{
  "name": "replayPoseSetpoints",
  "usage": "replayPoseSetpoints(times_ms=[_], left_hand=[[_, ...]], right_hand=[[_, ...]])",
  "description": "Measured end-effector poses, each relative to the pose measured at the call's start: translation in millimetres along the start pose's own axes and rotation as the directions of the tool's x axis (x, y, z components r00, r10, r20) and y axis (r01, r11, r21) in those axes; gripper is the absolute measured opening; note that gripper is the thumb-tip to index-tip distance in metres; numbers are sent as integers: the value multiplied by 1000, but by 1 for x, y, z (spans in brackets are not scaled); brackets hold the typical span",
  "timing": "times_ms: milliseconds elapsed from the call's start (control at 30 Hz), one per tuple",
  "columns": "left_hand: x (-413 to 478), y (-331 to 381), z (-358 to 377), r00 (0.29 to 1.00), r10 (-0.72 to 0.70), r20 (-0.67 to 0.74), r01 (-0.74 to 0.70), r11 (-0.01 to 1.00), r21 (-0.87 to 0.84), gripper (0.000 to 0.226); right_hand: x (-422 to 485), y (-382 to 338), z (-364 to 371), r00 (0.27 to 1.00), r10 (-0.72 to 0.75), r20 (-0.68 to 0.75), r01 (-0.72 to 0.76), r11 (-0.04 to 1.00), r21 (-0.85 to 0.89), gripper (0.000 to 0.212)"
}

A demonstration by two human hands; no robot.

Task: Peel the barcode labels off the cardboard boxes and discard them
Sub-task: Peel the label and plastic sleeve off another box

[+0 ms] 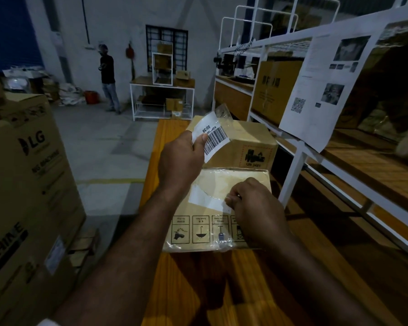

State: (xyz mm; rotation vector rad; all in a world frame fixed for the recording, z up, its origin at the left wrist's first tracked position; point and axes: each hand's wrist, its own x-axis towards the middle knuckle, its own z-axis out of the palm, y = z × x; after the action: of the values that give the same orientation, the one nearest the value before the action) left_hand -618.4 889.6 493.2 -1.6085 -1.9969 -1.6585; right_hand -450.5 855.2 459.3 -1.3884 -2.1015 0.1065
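Here we see a peeled barcode label (213,137) held up above the near box (216,210).

The left hand (181,158) pinches it in a closed grip; the right hand (254,205) pinches narrowly at a white label remnant (205,198) on this box, which lies on the counter (198,285) before a second box (250,140).

Warehouse: bare concrete floor (99,142), white metal storage racking (292,165), large stacked brown cardboard appliance cartons (26,184).
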Motion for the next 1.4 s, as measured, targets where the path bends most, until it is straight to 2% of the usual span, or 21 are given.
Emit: replayPoseSetpoints(times_ms=[100,233,300,367,433,467,500,567,600,633,733,833,967,1033,1100,1267,1400], left_hand=[[0,-3,1,999,16,-29,-14,999,52,43],[-2,-3,3,998,52,-44,-45,989,142,43],[0,-5,4,999,44,-21,-41,990,139,43],[5,-8,5,1000,6,-4,-5,995,98,43],[12,-11,5,998,-58,29,59,998,-21,43],[14,-10,4,992,-102,68,111,983,-145,38],[17,-7,1,981,-152,119,181,940,-291,31],[24,-4,-11,953,-227,201,301,780,-549,22],[27,-4,-18,949,-239,208,317,719,-619,21],[29,-8,-24,953,-241,184,302,698,-649,20],[25,-28,-32,973,-219,68,213,758,-617,18],[8,-41,-24,974,-214,78,216,755,-619,13],[1,-32,-10,965,-259,-30,180,746,-641,15],[3,-27,-2,956,-287,-65,180,743,-645,14],[6,-27,4,956,-286,-72,184,769,-612,16],[11,-33,10,954,-284,-100,186,816,-547,20],[13,-31,12,953,-285,-104,195,838,-510,22]], right_hand=[[-8,-3,2,998,-39,47,39,999,-7,10],[-23,-2,5,974,-94,206,106,993,-46,14],[-23,3,-6,957,-71,280,4,972,234,18],[-21,8,-24,914,-73,398,-182,805,565,17],[-17,15,-36,913,-52,405,-273,660,700,22],[-16,17,-37,922,-10,387,-298,619,727,25],[-14,19,-36,932,45,361,-315,594,740,25],[-9,21,-30,943,152,295,-326,590,738,18],[-7,21,-28,947,186,261,-320,585,745,13],[-5,22,-26,951,208,228,-307,577,757,9],[3,25,-20,966,231,119,-242,627,740,2],[10,28,-10,976,213,50,-195,745,638,9],[19,28,1,998,57,11,-57,920,387,7],[24,30,3,1000,2,12,-5,966,260,10],[30,33,1,999,-8,42,-1,979,204,10],[35,36,1,995,-84,54,72,977,201,7],[42,38,2,998,-50,26,42,968,249,5]])
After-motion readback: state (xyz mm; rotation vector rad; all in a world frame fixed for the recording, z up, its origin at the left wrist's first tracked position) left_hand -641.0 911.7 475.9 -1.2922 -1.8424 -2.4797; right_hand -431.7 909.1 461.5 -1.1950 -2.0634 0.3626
